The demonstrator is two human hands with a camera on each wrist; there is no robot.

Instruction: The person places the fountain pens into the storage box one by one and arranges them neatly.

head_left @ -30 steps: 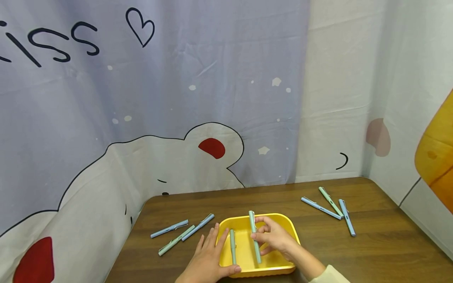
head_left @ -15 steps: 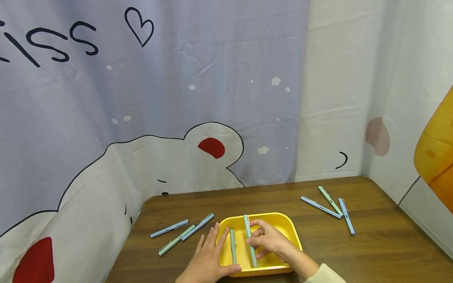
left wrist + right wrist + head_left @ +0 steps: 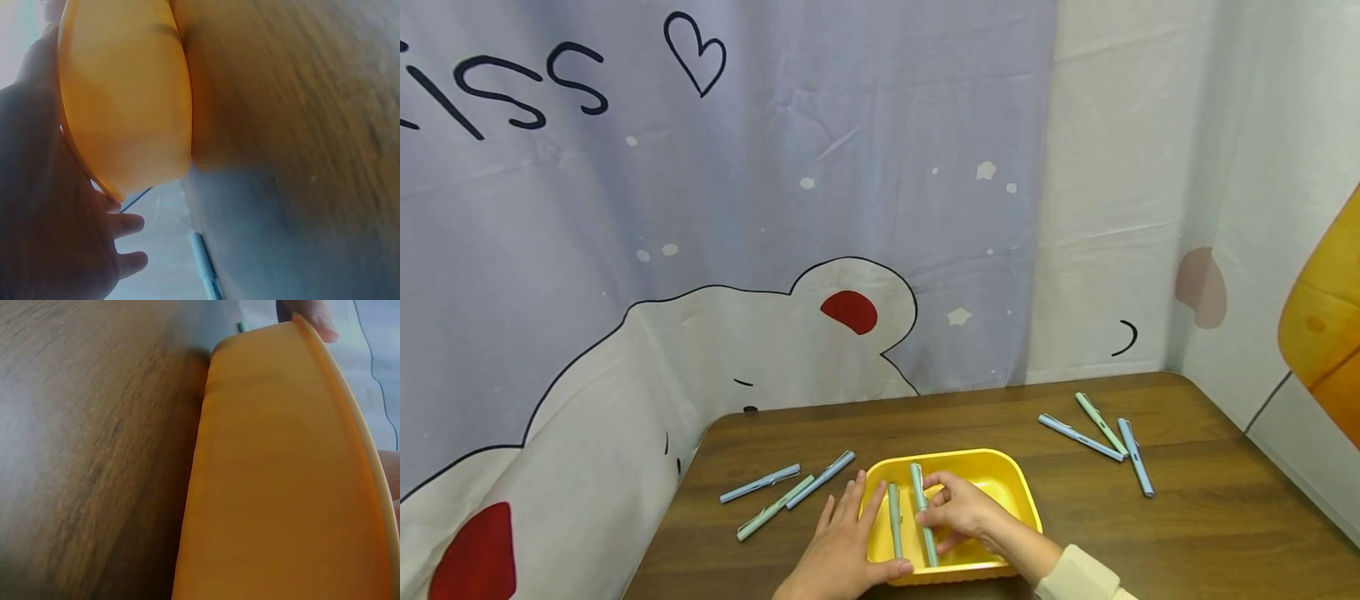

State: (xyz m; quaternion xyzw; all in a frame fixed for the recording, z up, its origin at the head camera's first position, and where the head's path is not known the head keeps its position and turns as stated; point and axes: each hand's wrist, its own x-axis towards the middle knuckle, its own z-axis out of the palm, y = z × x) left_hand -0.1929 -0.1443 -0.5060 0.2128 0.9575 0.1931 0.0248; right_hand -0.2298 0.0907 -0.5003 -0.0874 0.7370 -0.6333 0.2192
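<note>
A yellow plastic tray (image 3: 992, 455) stands at the front of the wooden table. My left hand (image 3: 846, 546) rests over its left rim with the fingers stretched out and the thumb near the front corner. Inside lies a pale green capped pen (image 3: 895, 521) beside that hand. Between thumb and fingers my right hand (image 3: 962, 512) pinches a second green pen (image 3: 919, 483), low in the tray and roughly parallel to the first; whether it touches the bottom I cannot tell. The left wrist view shows the tray's outer wall (image 3: 125, 100) under the left hand (image 3: 56, 206).
Left of the tray lie two blue pens (image 3: 760, 483) (image 3: 822, 481) and a green pen (image 3: 775, 508). At the right back, a green pen (image 3: 1101, 425) and two blue pens (image 3: 1080, 437) (image 3: 1135, 458) lie close together. A printed curtain (image 3: 850, 167) hangs behind the table (image 3: 1187, 533).
My right hand has moved left and lower with the green pen, bringing it nearer the pen lying in the tray. The left hand has stayed on the rim.
</note>
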